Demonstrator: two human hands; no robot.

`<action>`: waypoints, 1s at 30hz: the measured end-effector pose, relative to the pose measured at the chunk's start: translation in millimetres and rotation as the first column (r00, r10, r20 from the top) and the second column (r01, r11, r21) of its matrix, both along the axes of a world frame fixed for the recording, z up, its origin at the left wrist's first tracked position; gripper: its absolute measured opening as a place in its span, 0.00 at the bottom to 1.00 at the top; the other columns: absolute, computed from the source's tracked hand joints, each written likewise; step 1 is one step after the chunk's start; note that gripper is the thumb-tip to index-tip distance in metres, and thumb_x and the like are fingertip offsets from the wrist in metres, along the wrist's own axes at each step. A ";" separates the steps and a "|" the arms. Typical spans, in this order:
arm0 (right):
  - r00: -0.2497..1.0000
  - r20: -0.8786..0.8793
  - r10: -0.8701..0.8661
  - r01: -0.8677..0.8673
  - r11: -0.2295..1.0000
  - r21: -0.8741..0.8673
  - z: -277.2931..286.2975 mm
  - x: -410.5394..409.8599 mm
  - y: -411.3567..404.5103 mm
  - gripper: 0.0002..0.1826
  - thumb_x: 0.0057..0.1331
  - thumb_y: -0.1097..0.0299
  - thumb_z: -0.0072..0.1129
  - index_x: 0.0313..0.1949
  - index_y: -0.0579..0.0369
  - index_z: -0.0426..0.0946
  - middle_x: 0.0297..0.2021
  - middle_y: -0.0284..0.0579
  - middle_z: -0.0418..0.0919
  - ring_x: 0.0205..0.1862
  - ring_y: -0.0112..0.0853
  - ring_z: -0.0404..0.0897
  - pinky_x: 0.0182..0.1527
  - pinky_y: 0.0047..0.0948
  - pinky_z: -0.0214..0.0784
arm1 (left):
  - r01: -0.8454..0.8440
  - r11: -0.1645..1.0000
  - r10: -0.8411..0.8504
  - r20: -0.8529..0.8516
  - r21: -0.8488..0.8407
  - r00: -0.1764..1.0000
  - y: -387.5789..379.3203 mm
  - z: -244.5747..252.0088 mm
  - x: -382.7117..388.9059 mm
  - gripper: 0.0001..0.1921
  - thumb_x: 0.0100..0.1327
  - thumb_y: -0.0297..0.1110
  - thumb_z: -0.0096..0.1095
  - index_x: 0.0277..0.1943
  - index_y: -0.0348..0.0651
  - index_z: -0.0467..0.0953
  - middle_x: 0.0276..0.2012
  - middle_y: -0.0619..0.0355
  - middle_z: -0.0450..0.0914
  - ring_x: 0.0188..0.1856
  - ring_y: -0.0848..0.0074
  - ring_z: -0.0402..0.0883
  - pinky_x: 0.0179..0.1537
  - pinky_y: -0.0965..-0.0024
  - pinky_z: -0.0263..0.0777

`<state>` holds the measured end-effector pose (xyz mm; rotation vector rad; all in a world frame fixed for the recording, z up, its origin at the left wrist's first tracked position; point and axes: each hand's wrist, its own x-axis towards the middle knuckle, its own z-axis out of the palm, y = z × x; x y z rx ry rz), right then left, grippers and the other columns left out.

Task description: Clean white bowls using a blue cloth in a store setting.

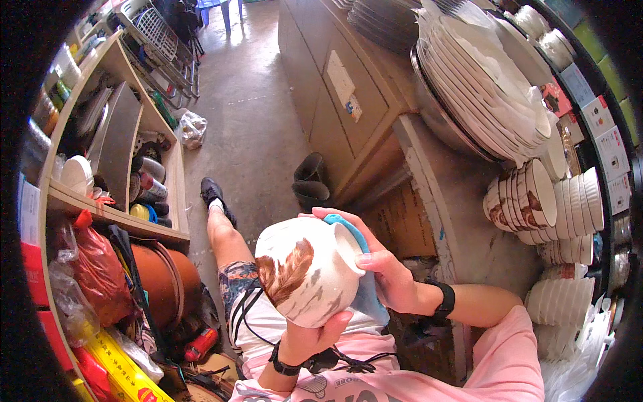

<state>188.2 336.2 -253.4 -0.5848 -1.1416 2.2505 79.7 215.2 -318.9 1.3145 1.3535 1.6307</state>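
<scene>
A white ceramic bowl [321, 286] with a brown feather pattern and grey streaks is tipped on its side in front of my body. My left hand [314, 339] grips the bowl by its lower rim, with the thumb on the outer wall. A blue cloth [369, 296] lies under my right hand [392, 276], which presses it to the bowl's foot ring with the thumb at the foot's edge. Some of the right fingers are behind the bowl and the cloth.
On the right-hand counter [442, 191] lie nested feather-pattern bowls [522, 196], white bowls [577, 203] and a large stack of plates [487, 90]. Black boots [310, 181] stand by the cabinet [346, 85]. A wooden shelf [166, 201] and an orange-brown cylinder [166, 286] are at the left.
</scene>
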 end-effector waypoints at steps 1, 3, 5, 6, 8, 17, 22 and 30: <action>1.000 0.000 0.011 -0.011 1.000 0.003 -1.8 0.4 0.7 0.42 0.58 0.58 0.50 0.71 0.57 0.52 0.71 0.47 0.55 0.73 0.35 0.54 0.74 0.33 0.41 | -0.009 1.000 0.009 0.017 -0.004 1.000 -0.6 0.0 0.9 0.16 0.59 0.35 0.68 0.49 0.37 0.81 0.49 0.48 0.82 0.53 0.53 0.78 0.60 0.56 0.66; 1.000 0.000 0.020 -0.020 1.000 0.005 -2.2 0.9 2.4 0.44 0.56 0.57 0.50 0.71 0.58 0.52 0.72 0.47 0.54 0.74 0.35 0.53 0.74 0.33 0.39 | 0.011 1.000 -0.011 -0.020 0.000 1.000 -2.0 -2.0 0.0 0.16 0.60 0.35 0.68 0.49 0.38 0.81 0.49 0.48 0.82 0.53 0.54 0.79 0.60 0.57 0.66; 0.998 -0.045 0.052 -0.051 0.999 0.009 -0.5 0.7 5.2 0.46 0.54 0.55 0.51 0.71 0.59 0.52 0.72 0.48 0.53 0.74 0.36 0.52 0.75 0.34 0.38 | 0.036 0.999 -0.036 -0.062 0.003 0.997 -3.7 -2.5 -1.0 0.16 0.60 0.36 0.68 0.49 0.38 0.81 0.49 0.49 0.82 0.53 0.55 0.79 0.59 0.58 0.67; 0.998 -0.046 0.053 -0.052 0.999 0.010 1.0 0.2 5.3 0.46 0.54 0.55 0.51 0.71 0.59 0.52 0.72 0.48 0.53 0.74 0.36 0.52 0.75 0.34 0.38 | 0.043 0.999 -0.043 -0.077 0.004 0.996 -4.7 -1.9 -1.6 0.16 0.60 0.36 0.68 0.49 0.38 0.81 0.49 0.49 0.82 0.53 0.55 0.79 0.59 0.58 0.67; 0.996 -0.059 0.060 -0.058 0.998 0.024 4.1 -0.8 5.2 0.46 0.52 0.56 0.51 0.71 0.60 0.53 0.72 0.49 0.54 0.74 0.37 0.53 0.75 0.35 0.39 | 0.063 0.998 -0.061 -0.067 0.028 0.996 -6.5 -0.7 -3.0 0.16 0.60 0.35 0.68 0.50 0.39 0.81 0.49 0.50 0.82 0.53 0.57 0.79 0.59 0.59 0.67; 0.991 -0.110 0.071 -0.071 0.997 0.002 10.7 2.0 9.9 0.53 0.43 0.57 0.56 0.71 0.63 0.52 0.73 0.57 0.51 0.74 0.44 0.54 0.75 0.41 0.42 | 0.111 0.992 -0.124 0.235 0.065 0.964 -7.1 3.5 0.8 0.18 0.57 0.30 0.72 0.51 0.38 0.81 0.51 0.50 0.82 0.55 0.59 0.79 0.62 0.60 0.65; 0.986 -0.137 0.093 -0.090 0.995 0.031 13.0 3.6 10.0 0.55 0.43 0.57 0.56 0.72 0.62 0.50 0.74 0.56 0.49 0.75 0.44 0.53 0.75 0.41 0.40 | 0.192 0.974 -0.185 -0.066 0.123 0.981 -11.9 -35.1 -9.5 0.23 0.56 0.29 0.72 0.55 0.37 0.78 0.55 0.51 0.80 0.62 0.62 0.74 0.68 0.60 0.56; 0.993 -0.054 0.107 -0.094 0.974 0.208 0.8 3.0 8.1 0.52 0.57 0.55 0.58 0.75 0.57 0.40 0.76 0.52 0.42 0.77 0.40 0.45 0.75 0.38 0.33 | -0.130 0.973 0.039 0.417 0.193 0.908 -4.3 -32.4 -0.4 0.53 0.56 0.41 0.75 0.73 0.31 0.43 0.68 0.44 0.62 0.68 0.61 0.64 0.68 0.60 0.58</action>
